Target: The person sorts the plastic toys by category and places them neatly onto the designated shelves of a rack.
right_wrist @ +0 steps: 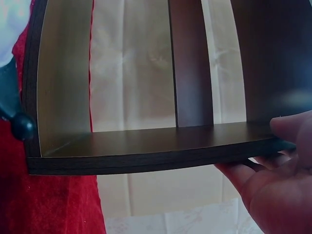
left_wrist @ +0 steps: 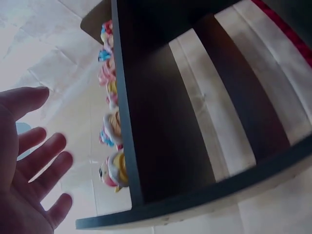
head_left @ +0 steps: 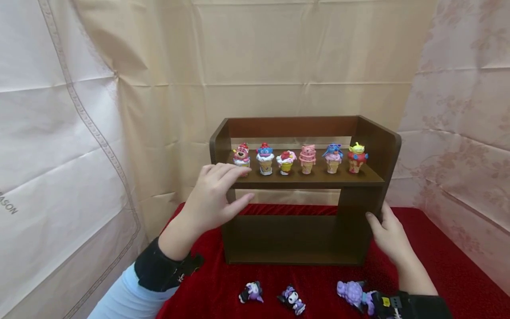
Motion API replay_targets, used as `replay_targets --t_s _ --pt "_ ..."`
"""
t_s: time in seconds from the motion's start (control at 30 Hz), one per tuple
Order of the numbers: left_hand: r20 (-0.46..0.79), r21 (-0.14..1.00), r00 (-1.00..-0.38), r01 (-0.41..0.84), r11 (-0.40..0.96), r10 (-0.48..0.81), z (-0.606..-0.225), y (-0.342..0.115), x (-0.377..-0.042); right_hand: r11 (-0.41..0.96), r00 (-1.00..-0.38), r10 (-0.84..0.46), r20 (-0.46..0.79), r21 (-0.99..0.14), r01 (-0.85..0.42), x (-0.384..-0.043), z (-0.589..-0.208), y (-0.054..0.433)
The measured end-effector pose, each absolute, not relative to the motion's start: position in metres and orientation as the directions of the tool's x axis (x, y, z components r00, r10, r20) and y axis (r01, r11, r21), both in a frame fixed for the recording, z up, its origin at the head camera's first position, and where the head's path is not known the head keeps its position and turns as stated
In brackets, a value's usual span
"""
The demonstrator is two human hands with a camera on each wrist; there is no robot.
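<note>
A dark brown two-tier wooden shelf stands on red cloth, with a row of ice-cream-cone character figurines along its upper board. My left hand is raised before the shelf's left end, fingers spread and holding nothing. It partly covers the leftmost figurine, a pink bear; the left wrist view shows a gap between the fingers and this bear. At the other end, my right hand grips the edge of the side panel. Its thumb lies on the inner face, the other fingers on the outer face.
On the red cloth in front lie two small black-and-purple figurines, one at the left and one in the middle. A larger purple figurine lies beside my right wrist. Pale curtains hang behind and at both sides.
</note>
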State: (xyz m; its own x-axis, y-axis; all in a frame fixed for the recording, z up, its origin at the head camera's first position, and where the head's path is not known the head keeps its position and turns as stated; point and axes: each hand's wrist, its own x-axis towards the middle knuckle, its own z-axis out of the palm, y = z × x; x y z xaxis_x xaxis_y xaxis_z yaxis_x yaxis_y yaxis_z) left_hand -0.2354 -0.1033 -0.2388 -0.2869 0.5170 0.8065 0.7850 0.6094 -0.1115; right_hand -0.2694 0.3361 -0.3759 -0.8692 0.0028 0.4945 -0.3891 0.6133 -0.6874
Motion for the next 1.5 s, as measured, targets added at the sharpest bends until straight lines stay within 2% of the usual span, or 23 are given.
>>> replay_targets --t_s 0.33,0.47,0.63,0.93,1.13,1.5 --pt "0.702 0.009 -0.419 0.814 0.581 0.576 -0.281 -0.094 -0.227 0.613 -0.871 -0.015 0.49 -0.684 -0.396 -0.269 -0.374 0.335" --pt "0.648 0.096 -0.489 0.813 0.574 0.584 -0.296 -0.092 -0.228 0.621 -0.872 -0.003 0.489 -0.683 -0.385 -0.268 -0.375 0.336" --pt "0.548 0.226 -0.602 0.775 0.589 0.581 -0.312 -0.092 -0.23 0.621 -0.87 0.003 0.492 -0.683 -0.384 -0.268 -0.376 0.335" --pt "0.351 0.331 -0.722 0.692 0.642 0.597 -0.339 -0.093 -0.237 0.628 -0.868 0.0 0.497 -0.675 -0.387 -0.269 -0.377 0.336" --pt "0.246 0.397 -0.767 0.637 0.661 0.592 -0.351 -0.094 -0.243 0.621 -0.863 0.0 0.505 -0.677 -0.396 -0.268 -0.377 0.336" --pt "0.129 0.464 -0.792 0.58 0.669 0.597 -0.376 -0.094 -0.251 0.627 -0.863 -0.001 0.506 -0.672 -0.394 -0.269 -0.378 0.335"
